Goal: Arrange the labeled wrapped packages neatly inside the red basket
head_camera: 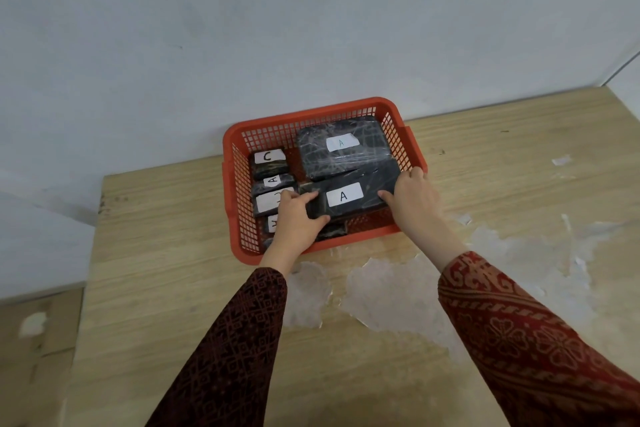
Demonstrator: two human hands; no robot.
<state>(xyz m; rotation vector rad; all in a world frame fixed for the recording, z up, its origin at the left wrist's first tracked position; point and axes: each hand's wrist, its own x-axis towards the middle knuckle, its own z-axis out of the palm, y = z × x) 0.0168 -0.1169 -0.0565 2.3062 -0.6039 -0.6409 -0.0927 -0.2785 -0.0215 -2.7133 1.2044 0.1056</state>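
Both hands are gripping the front "A" package (pixel 349 196) by its ends, left hand (pixel 298 218) and right hand (pixel 412 198) fingers pinching it, probably squaring it inside the red basket (pixel 311 116) beside the smaller packages (pixel 272 180).

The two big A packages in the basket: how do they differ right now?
The far A package lies free in the red basket's back right corner; the near A package is held at both ends, by the left hand and right hand. The far one looks squarer, the near one longer and narrower. The near one's front edge overlaps the far one. Both are dark, plastic-wrapped, with white A labels.
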